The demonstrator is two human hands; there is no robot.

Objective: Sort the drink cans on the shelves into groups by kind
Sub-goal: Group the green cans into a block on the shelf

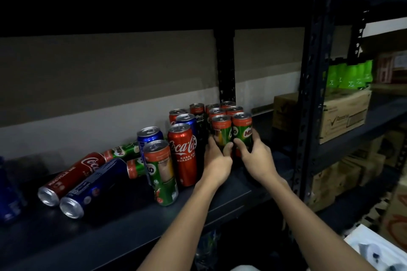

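Fingers around smooth cylindrical Milo cans

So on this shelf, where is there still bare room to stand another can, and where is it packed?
Bare shelf lies right of the right hand, up to the upright post, and along the front edge near the forearms. Packed: the Milo cluster the hands hold, the standing Coca-Cola can beside it, and the toppled cans to the left.
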